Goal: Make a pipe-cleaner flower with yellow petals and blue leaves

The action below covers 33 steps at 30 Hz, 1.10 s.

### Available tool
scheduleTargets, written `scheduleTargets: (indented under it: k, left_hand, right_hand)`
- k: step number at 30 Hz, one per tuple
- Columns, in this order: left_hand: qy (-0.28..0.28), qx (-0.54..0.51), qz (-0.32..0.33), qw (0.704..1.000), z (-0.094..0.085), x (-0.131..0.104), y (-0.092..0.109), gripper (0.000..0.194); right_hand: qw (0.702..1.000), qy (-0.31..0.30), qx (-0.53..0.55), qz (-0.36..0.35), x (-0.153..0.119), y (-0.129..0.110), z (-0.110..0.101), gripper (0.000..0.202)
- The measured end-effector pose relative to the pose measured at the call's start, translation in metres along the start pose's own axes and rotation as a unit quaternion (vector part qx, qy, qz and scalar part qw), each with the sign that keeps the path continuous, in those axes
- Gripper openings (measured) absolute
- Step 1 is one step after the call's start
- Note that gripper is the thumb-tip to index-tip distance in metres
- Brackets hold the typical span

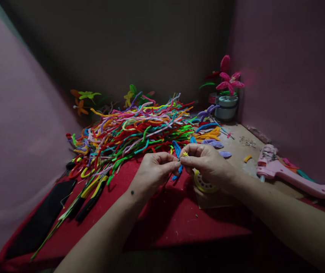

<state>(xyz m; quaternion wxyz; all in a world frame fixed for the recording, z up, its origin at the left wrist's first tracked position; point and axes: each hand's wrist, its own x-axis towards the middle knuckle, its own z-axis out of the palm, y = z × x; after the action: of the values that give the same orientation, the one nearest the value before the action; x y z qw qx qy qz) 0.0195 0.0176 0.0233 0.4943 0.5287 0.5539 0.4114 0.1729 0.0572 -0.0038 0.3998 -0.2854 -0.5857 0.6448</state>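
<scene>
Just above the front of the red-covered table, my two hands meet over a blue pipe-cleaner flower [177,149] with long fuzzy petals. My left hand [160,166] pinches it low at the middle between thumb and forefinger. Close against it, the thumb and fingers of my right hand [206,161] are closed round the flower's centre, where a small yellow tuft [185,154] sticks up. My fingers cover part of the petals and the spot where they join. Below my right hand lies a yellow ring-shaped spool [204,182], partly hidden by it.
A big heap of coloured pipe cleaners [148,127] fills the table's back. Pliers [92,193] and a black flat piece [41,218] lie left. At right are a pink glue gun [293,172], loose purple petals [213,143] and a potted pink flower [230,82].
</scene>
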Motion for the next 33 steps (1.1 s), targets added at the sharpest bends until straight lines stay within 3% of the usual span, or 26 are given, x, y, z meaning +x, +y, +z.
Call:
scheduleTargets:
  k: [5, 10, 13, 15, 17, 19, 21, 23, 27, 33]
  left_hand:
    - [-0.058, -0.045, -0.051, 0.996, -0.006, 0.004, -0.005, 0.012]
    - [-0.054, -0.097, -0.081, 0.991, -0.009, 0.008, -0.008, 0.013]
    - [-0.039, -0.128, -0.066, 0.989, -0.013, 0.011, -0.009, 0.015]
    - [-0.039, -0.146, -0.048, 0.987, -0.017, 0.013, -0.01, 0.015]
    - [-0.043, -0.162, -0.035, 0.985, -0.02, 0.016, -0.012, 0.014]
    - [-0.044, -0.175, -0.037, 0.983, -0.021, 0.017, -0.014, 0.013]
    - [-0.045, -0.184, -0.047, 0.981, -0.02, 0.018, -0.016, 0.012]
    - [-0.044, -0.188, -0.058, 0.98, -0.019, 0.019, -0.016, 0.011]
    - [-0.034, -0.183, -0.067, 0.98, -0.017, 0.017, -0.016, 0.01]
    - [-0.085, -0.206, -0.063, 0.973, -0.015, 0.014, -0.015, 0.01]
  right_hand:
    - [0.999, -0.036, -0.014, 0.008, 0.001, 0.001, -0.005, 0.013]
    - [0.998, -0.059, 0.029, 0.0, 0.007, -0.006, -0.013, 0.03]
    - [0.995, -0.052, -0.079, 0.004, 0.003, -0.021, -0.02, 0.027]
    - [0.955, -0.097, -0.281, -0.006, -0.006, -0.029, -0.023, 0.017]
    - [0.864, -0.139, -0.481, -0.058, -0.019, -0.028, -0.025, 0.021]
    - [0.786, -0.155, -0.591, -0.095, -0.032, -0.021, -0.026, 0.042]
    - [0.745, -0.167, -0.637, -0.104, -0.041, -0.01, -0.027, 0.045]
    - [0.73, -0.158, -0.656, -0.112, -0.045, -0.001, -0.027, 0.034]
    - [0.747, -0.13, -0.636, -0.142, -0.044, 0.0, -0.026, 0.022]
    - [0.836, -0.056, -0.532, -0.125, -0.037, -0.019, -0.023, 0.028]
